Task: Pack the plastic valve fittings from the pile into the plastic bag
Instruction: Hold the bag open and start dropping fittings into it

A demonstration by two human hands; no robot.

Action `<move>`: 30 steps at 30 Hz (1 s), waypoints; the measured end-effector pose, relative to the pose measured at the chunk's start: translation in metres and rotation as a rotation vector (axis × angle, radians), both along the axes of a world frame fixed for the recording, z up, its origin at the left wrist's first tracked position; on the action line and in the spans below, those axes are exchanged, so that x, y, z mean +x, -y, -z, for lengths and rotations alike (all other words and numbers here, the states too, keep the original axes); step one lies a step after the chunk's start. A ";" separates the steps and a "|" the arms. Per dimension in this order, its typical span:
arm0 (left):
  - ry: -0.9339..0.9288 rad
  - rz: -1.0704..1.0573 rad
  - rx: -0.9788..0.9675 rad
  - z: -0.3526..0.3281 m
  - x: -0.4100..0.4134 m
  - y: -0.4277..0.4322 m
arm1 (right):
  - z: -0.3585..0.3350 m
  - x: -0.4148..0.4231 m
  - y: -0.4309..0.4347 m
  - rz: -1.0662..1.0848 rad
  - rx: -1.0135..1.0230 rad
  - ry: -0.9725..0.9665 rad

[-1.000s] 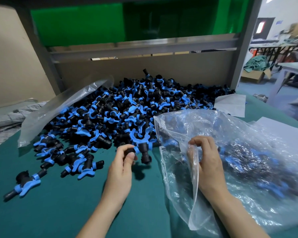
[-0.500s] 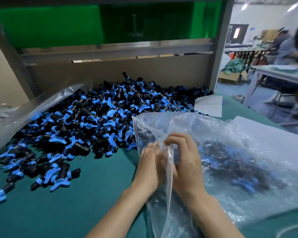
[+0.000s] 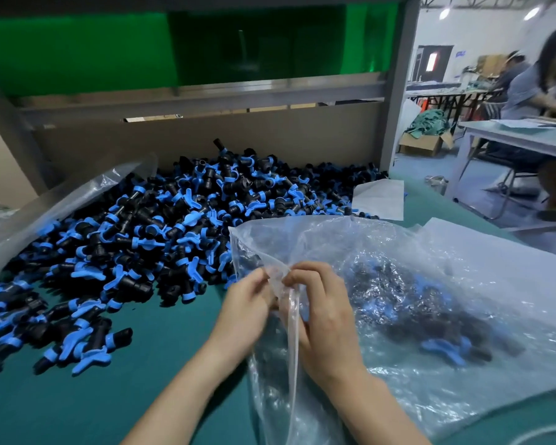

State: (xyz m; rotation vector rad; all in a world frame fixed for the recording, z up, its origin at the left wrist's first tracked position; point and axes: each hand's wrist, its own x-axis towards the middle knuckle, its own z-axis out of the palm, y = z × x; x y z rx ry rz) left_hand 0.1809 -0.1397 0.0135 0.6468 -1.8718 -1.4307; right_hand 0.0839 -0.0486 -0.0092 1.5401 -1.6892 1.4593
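Green worktop point(image 3: 142, 380): left hand point(image 3: 251, 303) and right hand point(image 3: 321, 313), each grip narrow, pinch the plastic bag point(image 3: 430, 284) at its mouth; the pile of valve fittings point(image 3: 174, 220) lies leftward, nearer the left hand.

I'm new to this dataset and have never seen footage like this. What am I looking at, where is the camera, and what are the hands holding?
There is no machine here: a person works with bare hands, filmed by one wide-angle camera worn on the head, looking forward and down. On the green table lies a big pile of black-and-blue valve fittings. To its right lies a clear plastic bag with some fittings already inside. The right hand pinches the edge of the bag's mouth. The left hand is curled at the same opening; whether its grip holds a fitting is hidden. At the pile's left lies another clear bag.
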 end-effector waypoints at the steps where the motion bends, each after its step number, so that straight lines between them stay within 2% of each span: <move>1: 0.006 -0.074 -0.036 0.010 0.016 0.002 | 0.002 -0.001 0.001 0.007 0.027 0.000; 3: 0.102 -0.292 -0.246 0.028 0.055 0.009 | 0.005 -0.002 0.004 0.015 0.071 0.001; 6: 0.477 -0.668 -0.678 0.035 0.101 0.028 | 0.009 -0.002 0.006 0.008 0.121 0.007; 7: 0.608 -0.805 -0.734 0.036 0.112 0.034 | 0.009 -0.002 0.006 0.000 0.130 0.012; 9: 0.822 -0.996 -0.590 0.036 0.126 0.041 | 0.010 -0.001 0.006 -0.015 0.141 0.032; 10: 0.887 -1.022 -0.468 0.034 0.132 0.043 | 0.010 -0.001 0.006 -0.019 0.146 0.044; 13: 1.005 -0.940 -0.243 0.032 0.140 0.046 | 0.010 0.001 0.005 -0.020 0.170 0.071; 16: 1.001 -0.829 -0.296 0.038 0.136 0.043 | 0.010 0.002 0.005 -0.026 0.183 0.084; 18: 0.925 -0.738 -0.350 0.041 0.127 0.036 | 0.010 0.001 0.005 -0.027 0.191 0.093; 21: 0.774 -0.480 -0.429 0.049 0.113 0.028 | 0.010 0.002 0.005 -0.024 0.198 0.103; 24: 0.654 -0.297 -0.441 0.049 0.110 0.031 | 0.010 0.001 0.006 -0.025 0.194 0.112; 27: 0.587 -0.314 -0.425 0.044 0.117 0.034 | 0.010 0.001 0.005 -0.028 0.191 0.116; 30: 0.543 -0.586 -0.522 0.038 0.120 0.030 | 0.009 0.001 0.004 -0.021 0.195 0.112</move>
